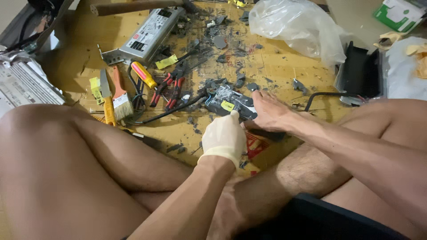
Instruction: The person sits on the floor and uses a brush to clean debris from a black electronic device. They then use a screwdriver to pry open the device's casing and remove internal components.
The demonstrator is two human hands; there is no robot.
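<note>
Dark grey, broken electronic module with a yellow sticker [231, 103], lying at the centre of a sheet of brown cardboard [284, 66] spread on the floor, just beyond the person's crossed legs. Grey fragments [220, 42] litter the cardboard on the far side. To the left lie red-handled pliers [169, 86], a yellow-and-red screwdriver [143, 74], a paintbrush with an orange handle [121, 95], a yellow-handled scraper [106, 100] and a long silver metal box [144, 38]; a crumpled clear plastic bag [298, 26] sits far right, and a black open casing [360, 73] at the right edge. The left hand [224, 138], in a pale latex glove, is curled closed against the near edge of the module; what it grips is hidden. The bare right hand [269, 111] rests flat, fingers spread, touching the module's right end. The module's near side is covered by both hands.
</note>
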